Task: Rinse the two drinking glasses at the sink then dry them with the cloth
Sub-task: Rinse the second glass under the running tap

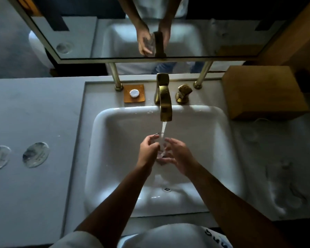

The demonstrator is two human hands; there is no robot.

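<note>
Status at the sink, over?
Left hand grips glass under running tap. Right hand open beside it. Nothing blocking.

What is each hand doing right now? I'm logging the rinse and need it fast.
Left hand: fingers curled round the clear drinking glass under the tap stream.
Right hand: fingers fairly straight beside the glass; grip cannot be told.

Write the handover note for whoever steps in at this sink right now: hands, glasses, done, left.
Left hand: grips the clear drinking glass by its side, over the white ceramic basin.
Right hand: fingers spread beside the glass; contact unclear.
Water: stream runs from the brass tap into the glass.
Done: first glass mid-rinse.
Left: finish it, rinse the second glass, dry both. A faint clear shape on the counter right of the basin may be the second glass; the cloth cannot be picked out.
</note>
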